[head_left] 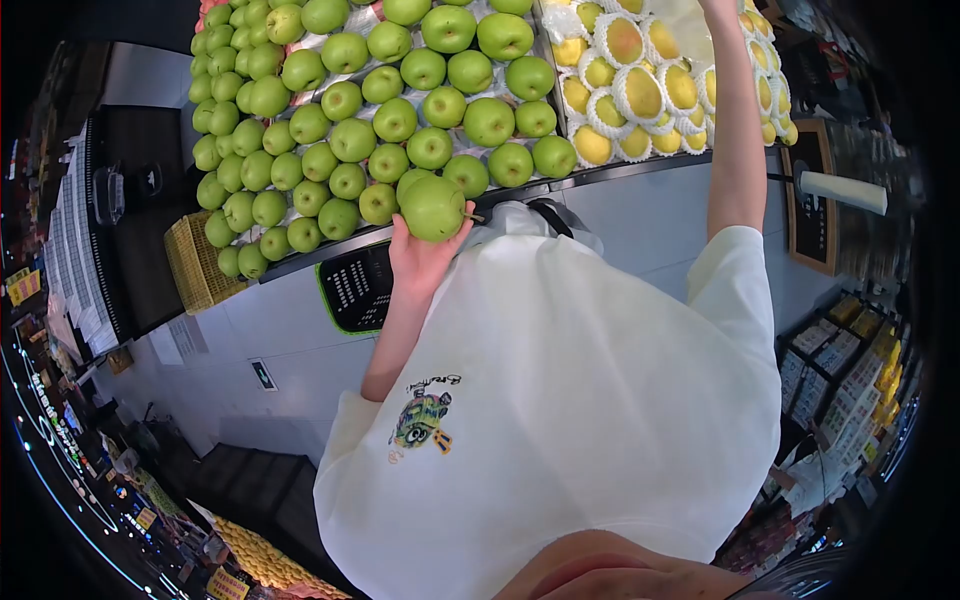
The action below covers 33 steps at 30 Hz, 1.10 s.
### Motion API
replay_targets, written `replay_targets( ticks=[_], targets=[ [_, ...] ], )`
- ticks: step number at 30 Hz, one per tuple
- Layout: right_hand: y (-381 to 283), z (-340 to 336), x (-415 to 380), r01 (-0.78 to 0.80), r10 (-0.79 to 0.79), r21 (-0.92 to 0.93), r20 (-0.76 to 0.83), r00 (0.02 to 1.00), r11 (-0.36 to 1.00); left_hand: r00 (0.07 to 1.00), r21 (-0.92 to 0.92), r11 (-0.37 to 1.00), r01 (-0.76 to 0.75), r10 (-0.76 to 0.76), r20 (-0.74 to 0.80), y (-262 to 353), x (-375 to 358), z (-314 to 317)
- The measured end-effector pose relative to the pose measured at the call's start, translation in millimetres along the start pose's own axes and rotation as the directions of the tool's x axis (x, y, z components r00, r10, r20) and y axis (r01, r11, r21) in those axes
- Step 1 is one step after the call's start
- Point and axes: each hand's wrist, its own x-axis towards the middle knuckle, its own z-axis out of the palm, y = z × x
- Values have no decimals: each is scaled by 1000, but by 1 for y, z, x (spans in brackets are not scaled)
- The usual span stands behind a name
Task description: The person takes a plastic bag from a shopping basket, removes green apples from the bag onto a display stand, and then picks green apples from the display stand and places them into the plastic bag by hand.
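Note:
A round green apple [433, 208] with a stem on its right side rests in my left hand [432, 252], the fingers and thumb curled around its underside. My left hand is at the front edge of a display heaped with green apples [353, 139]. My right arm stretches forward over yellow fruit in white foam nets [638, 94] on the display's right part. Only the base of my right hand [719, 8] shows at the top edge of the view. Its fingers are out of frame, so what they touch is hidden.
A black basket with a green rim [355, 290] is below the display's front edge. A yellow woven basket [200, 262] stands at its left corner. To the right are a wood-framed blackboard [811, 197] and a shelf of packaged goods [845, 350].

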Motion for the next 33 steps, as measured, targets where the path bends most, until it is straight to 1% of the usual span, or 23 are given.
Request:
replay_targets(
  ticks=[1,3,4,5,6,7,8,10,11,13,14,15,17,19,21,23,24,25,27,28,29,31,33],
  targets=[
    [-6,-1,-8,4,-4,1,12,1000,1000,1000,-7,1000,-6,6,-8,-2,1,9],
    [-15,6,-20,19,-27,-127,-62,998,992,998,240,969,48,-40,-41,-4,4,26],
    [2,24,-22,26,-33,-122,-54,998,992,998,233,971,61,-55,-29,-5,6,28],
    [36,52,-23,145,-167,-120,-202,965,982,998,228,972,54,-47,-34,-6,9,28],
    [53,69,-26,256,-287,-134,-342,894,957,997,243,967,76,-73,-25,-6,11,27],
    [37,58,-38,259,-288,-129,-333,898,957,995,257,961,100,-99,-17,-7,11,26],
    [22,44,-54,265,-264,-37,-288,921,964,995,253,963,96,-94,-21,-7,11,28],
    [-14,18,-87,276,-247,152,-185,951,949,985,401,911,97,-28,-173,-10,15,32],
    [-28,12,-108,278,-253,248,-128,959,928,984,396,913,95,-26,-176,-12,17,34],
    [-68,-3,-154,313,-381,453,65,922,834,984,466,877,114,-33,-177,-12,21,36],
    [-85,-13,-178,133,-435,650,328,839,748,983,466,878,110,-27,-182,-12,24,36],
    [-99,-21,-200,-105,-517,756,534,668,646,982,466,875,128,-48,-181,-12,27,36],
    [-118,-25,-233,-215,-724,845,531,441,489,982,466,873,143,-65,-179,-14,30,39],
    [-133,-20,-260,-235,-728,839,543,418,491,978,435,883,176,-108,-176,-18,31,45],
    [-142,-16,-281,-253,-740,836,548,389,486,981,469,868,159,-87,-173,-22,32,55],
    [-151,-10,-295,-473,-627,752,651,428,459,984,508,851,136,-55,-170,-22,32,55],
    [-154,-7,-299,-424,-612,765,644,460,486,986,508,849,144,-81,-145,-22,33,52],
    [-156,-4,-303,-422,-627,770,636,449,478,987,509,847,152,-105,-120,-21,33,49],
    [-161,0,-311,-545,-574,735,668,474,404,988,481,868,126,-67,-137,-19,31,45],
    [-165,0,-315,-538,-563,748,655,503,390,986,524,838,150,-86,-144,-16,29,42],
    [-169,0,-317,-539,-577,749,652,493,386,983,566,806,175,-106,-152,-15,27,39],
    [-176,1,-318,-446,-563,776,630,535,446,986,569,809,149,-76,-149,-15,24,33],
    [-180,7,-325,-469,-562,770,637,527,433,980,578,799,162,-65,-186,-13,21,28]
  ],
)
